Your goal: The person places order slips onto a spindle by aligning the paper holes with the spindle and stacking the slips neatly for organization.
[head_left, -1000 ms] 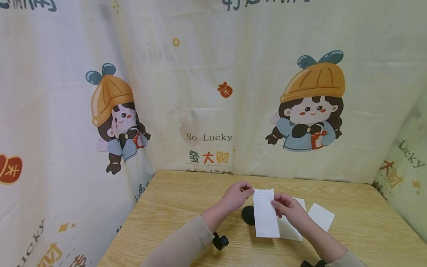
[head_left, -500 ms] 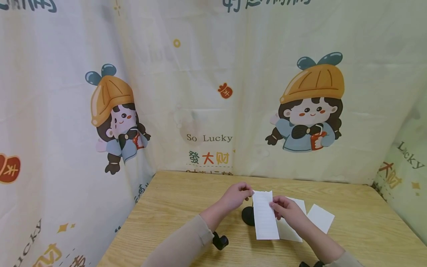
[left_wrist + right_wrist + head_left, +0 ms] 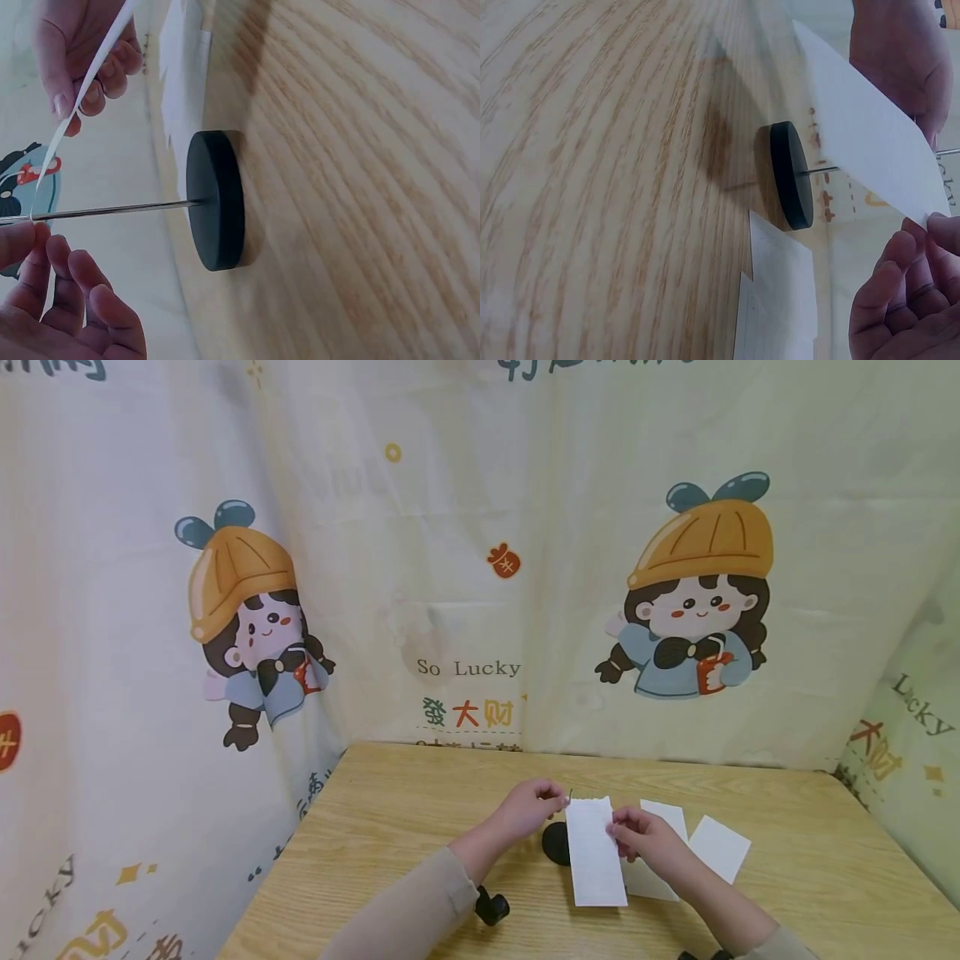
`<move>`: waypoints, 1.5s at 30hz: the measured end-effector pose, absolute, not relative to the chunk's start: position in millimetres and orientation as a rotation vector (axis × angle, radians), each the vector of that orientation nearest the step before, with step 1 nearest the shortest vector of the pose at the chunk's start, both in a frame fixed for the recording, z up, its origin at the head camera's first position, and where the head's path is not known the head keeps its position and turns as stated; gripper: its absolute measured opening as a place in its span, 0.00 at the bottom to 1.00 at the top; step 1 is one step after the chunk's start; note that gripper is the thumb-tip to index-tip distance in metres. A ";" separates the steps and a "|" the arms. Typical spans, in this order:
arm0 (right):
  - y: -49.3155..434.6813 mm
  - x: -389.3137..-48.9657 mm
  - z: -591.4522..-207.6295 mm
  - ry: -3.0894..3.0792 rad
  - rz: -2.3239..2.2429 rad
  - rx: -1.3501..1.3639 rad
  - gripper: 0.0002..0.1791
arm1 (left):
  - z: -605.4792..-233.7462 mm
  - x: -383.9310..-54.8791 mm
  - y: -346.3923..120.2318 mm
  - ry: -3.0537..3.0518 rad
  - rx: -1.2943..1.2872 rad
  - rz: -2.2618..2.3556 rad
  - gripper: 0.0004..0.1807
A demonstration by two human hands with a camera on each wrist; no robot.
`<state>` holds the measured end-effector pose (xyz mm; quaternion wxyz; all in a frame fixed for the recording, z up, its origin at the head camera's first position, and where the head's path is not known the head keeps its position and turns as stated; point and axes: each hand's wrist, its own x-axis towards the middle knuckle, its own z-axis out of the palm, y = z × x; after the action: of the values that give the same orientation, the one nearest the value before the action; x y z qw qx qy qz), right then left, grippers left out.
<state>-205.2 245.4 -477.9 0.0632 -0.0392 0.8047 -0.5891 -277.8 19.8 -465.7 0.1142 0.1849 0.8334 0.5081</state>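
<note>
A white lined paper slip (image 3: 595,853) hangs between both hands in the head view. My left hand (image 3: 523,810) pinches its upper left edge, right beside a thin metal rod (image 3: 120,210). My right hand (image 3: 651,837) pinches the slip's right edge between thumb and finger. The rod stands upright on a round black base (image 3: 214,202), like a bill spike. In the left wrist view the slip's edge meets the rod near its upper part; whether it is pierced I cannot tell. From the head, the slip hides most of the rod and part of the base.
Another white paper (image 3: 662,817) lies on the wooden table (image 3: 420,827) behind the right hand, with a separate white sheet (image 3: 720,847) to its right. A printed cloth curtain (image 3: 450,568) encloses the table's back and sides.
Both hands and the slip have moved slightly down. The rod's tip now shows above the slip's upper left corner. The pinch of each hand looks the same.
</note>
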 end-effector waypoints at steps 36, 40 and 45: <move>245.6 -205.2 -500.2 2.621 -1.459 -0.046 0.08 | -481.9 -271.7 22.2 2.711 0.607 1.044 0.08; 243.6 -206.2 -503.8 2.679 -1.377 -0.009 0.08 | -483.5 -271.2 23.5 2.739 0.610 0.963 0.09; 241.6 -207.5 -506.6 2.736 -1.297 0.011 0.09 | -484.5 -273.0 26.2 2.806 0.641 0.838 0.09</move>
<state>-207.5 241.6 -506.6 0.0568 0.0035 0.9022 -0.4276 -273.0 26.2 -484.5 0.0719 0.2133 0.9335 0.2789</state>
